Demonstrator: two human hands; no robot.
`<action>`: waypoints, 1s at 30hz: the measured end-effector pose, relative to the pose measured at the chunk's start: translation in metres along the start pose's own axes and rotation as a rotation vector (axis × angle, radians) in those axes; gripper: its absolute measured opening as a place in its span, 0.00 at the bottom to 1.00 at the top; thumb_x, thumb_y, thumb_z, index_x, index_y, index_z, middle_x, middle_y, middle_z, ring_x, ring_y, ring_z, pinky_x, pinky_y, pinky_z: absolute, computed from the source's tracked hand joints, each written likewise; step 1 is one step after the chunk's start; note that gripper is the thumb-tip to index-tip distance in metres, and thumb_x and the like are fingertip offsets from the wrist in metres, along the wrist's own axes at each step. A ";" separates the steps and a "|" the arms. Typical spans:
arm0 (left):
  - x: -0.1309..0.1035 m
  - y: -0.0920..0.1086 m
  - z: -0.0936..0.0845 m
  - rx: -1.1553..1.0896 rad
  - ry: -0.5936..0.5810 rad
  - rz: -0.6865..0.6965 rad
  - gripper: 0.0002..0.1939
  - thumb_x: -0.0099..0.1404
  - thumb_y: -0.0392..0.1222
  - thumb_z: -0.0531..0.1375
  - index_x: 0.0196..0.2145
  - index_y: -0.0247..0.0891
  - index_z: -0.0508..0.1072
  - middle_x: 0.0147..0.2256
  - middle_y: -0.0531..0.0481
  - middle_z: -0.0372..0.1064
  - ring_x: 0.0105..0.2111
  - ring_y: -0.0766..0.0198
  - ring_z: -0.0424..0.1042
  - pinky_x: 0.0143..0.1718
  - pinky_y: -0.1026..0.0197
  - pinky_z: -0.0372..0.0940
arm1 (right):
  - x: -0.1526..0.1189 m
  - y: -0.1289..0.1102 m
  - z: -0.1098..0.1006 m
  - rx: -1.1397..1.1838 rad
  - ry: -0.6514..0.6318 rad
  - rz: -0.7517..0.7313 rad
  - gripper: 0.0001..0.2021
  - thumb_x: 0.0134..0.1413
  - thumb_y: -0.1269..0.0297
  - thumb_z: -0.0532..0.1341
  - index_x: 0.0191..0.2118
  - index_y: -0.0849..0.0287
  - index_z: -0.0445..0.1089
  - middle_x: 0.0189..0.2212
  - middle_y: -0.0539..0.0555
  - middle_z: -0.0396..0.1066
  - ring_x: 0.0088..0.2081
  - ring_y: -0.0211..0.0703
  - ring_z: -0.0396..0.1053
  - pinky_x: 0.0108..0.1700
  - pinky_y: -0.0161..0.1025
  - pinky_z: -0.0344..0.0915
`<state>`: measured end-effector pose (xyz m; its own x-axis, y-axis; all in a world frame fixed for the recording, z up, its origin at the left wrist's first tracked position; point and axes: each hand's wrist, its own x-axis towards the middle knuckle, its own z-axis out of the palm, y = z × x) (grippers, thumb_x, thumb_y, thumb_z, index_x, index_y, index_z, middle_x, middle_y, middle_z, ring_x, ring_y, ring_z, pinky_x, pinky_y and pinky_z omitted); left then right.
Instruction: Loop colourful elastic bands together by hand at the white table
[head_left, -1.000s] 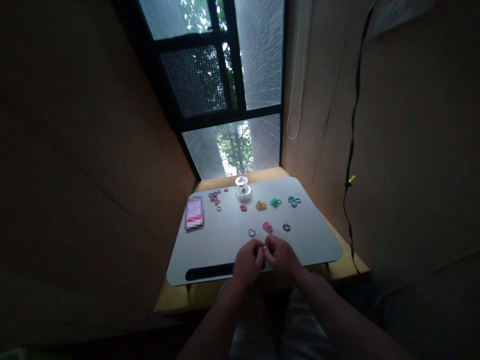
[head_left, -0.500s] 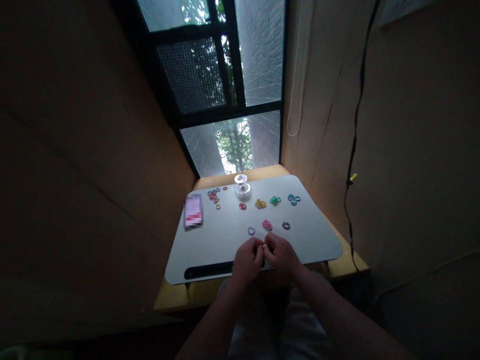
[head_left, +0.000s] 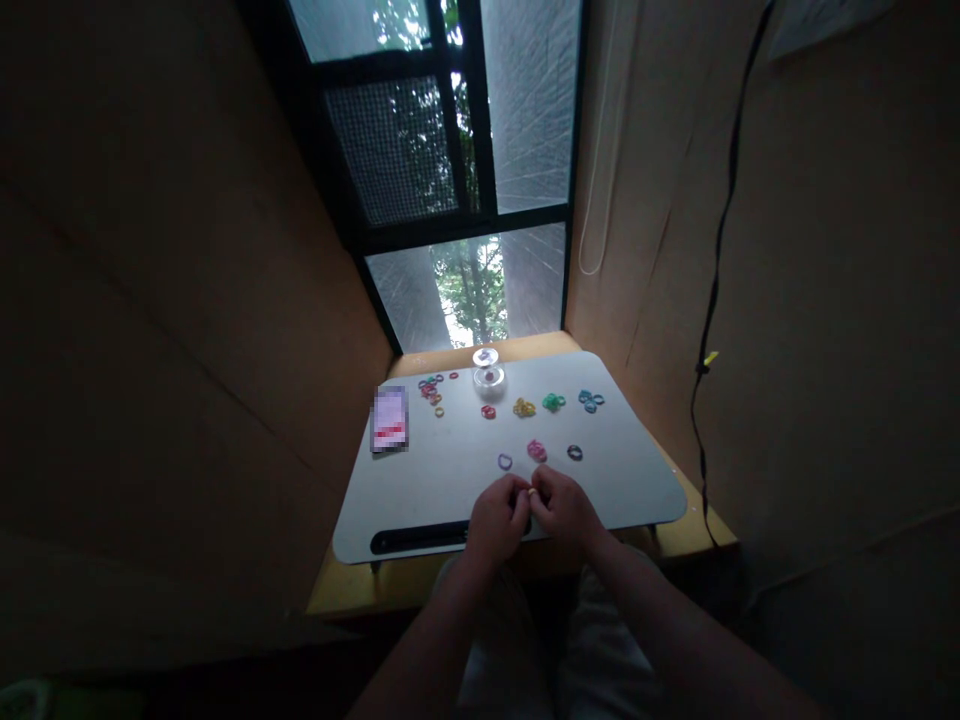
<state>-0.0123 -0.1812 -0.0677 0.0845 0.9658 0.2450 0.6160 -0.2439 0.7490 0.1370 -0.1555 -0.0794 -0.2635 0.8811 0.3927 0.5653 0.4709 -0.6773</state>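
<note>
Over the front edge of the white tray table (head_left: 442,470), my left hand (head_left: 496,515) and my right hand (head_left: 561,508) meet with fingers pinched together. A small pale yellowish piece (head_left: 532,491) shows between the fingertips; its shape is too small to make out. Just beyond the hands lie a purple ring (head_left: 505,462), a pink pile of rings (head_left: 537,450) and a dark ring (head_left: 574,453). Farther back sit red rings (head_left: 488,411), yellow rings (head_left: 524,407), green rings (head_left: 553,402) and blue rings (head_left: 591,401).
A clear round container (head_left: 489,378) stands at the back of the table. Mixed coloured rings (head_left: 430,390) lie at the back left, near a blurred pink-purple item (head_left: 390,419). A black slot (head_left: 420,538) runs along the front. A dark cord (head_left: 718,250) hangs at right.
The view has shifted slightly, so the table sits a little farther right. Both hands keep nearly the same pinched pose around the small piece.
</note>
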 end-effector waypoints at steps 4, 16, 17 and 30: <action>-0.001 0.002 -0.001 -0.003 -0.001 -0.002 0.08 0.67 0.40 0.54 0.34 0.40 0.73 0.30 0.52 0.72 0.31 0.63 0.69 0.34 0.62 0.60 | 0.000 0.001 0.000 0.002 0.007 -0.004 0.04 0.51 0.68 0.56 0.28 0.55 0.60 0.23 0.47 0.64 0.26 0.38 0.61 0.30 0.34 0.53; -0.003 0.003 -0.001 -0.016 0.005 0.000 0.08 0.67 0.39 0.54 0.34 0.40 0.73 0.30 0.52 0.73 0.30 0.63 0.70 0.34 0.62 0.60 | -0.002 0.002 0.000 -0.004 -0.009 0.009 0.04 0.52 0.68 0.55 0.28 0.55 0.59 0.23 0.47 0.62 0.26 0.39 0.62 0.30 0.34 0.54; -0.003 0.003 -0.001 -0.019 0.005 0.001 0.08 0.67 0.39 0.54 0.34 0.40 0.73 0.30 0.52 0.73 0.30 0.63 0.70 0.34 0.62 0.60 | -0.002 0.002 0.000 0.000 -0.013 0.010 0.04 0.53 0.68 0.55 0.28 0.55 0.59 0.23 0.46 0.62 0.26 0.39 0.62 0.31 0.34 0.54; -0.001 0.001 0.000 -0.008 0.000 0.007 0.08 0.68 0.39 0.54 0.34 0.40 0.72 0.31 0.51 0.73 0.32 0.63 0.70 0.35 0.62 0.60 | -0.002 0.002 0.000 0.012 -0.021 0.010 0.04 0.53 0.68 0.55 0.29 0.55 0.59 0.24 0.47 0.63 0.27 0.39 0.62 0.31 0.34 0.53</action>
<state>-0.0116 -0.1823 -0.0673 0.0882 0.9642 0.2502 0.6090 -0.2510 0.7524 0.1387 -0.1561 -0.0809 -0.2738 0.8866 0.3728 0.5589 0.4621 -0.6885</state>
